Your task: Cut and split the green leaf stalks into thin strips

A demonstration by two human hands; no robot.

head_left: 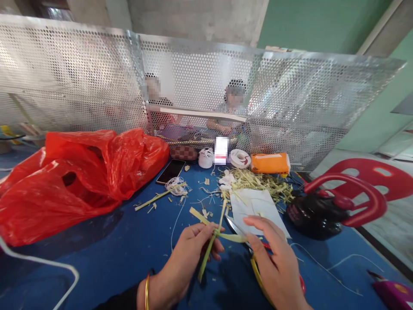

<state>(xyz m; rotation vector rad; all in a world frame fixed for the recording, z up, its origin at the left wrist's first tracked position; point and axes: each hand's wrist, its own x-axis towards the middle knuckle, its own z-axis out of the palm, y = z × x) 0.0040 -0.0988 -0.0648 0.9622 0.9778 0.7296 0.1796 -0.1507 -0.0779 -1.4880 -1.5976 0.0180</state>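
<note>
My left hand (190,249) pinches a small knot of crossed pale-green leaf strips (215,233) between thumb and fingers. Its strip ends stick out in several directions, and one points at my right hand. My right hand (274,258) is beside the knot with thumb and forefinger apart; a fingertip meets the end of the right-hand strip, and whether it touches cannot be told. Under that hand lie scissors (235,224) with red and yellow handles, partly hidden. White paper (258,211) lies just behind them.
A red plastic bag (80,181) covers the left side. Behind are a phone (171,171), thread (176,186), a white spool (240,159), an orange packet (271,163) and leaf scraps (258,183). A black kettle (312,215) stands right. Two people sit beyond a perforated metal screen (193,64).
</note>
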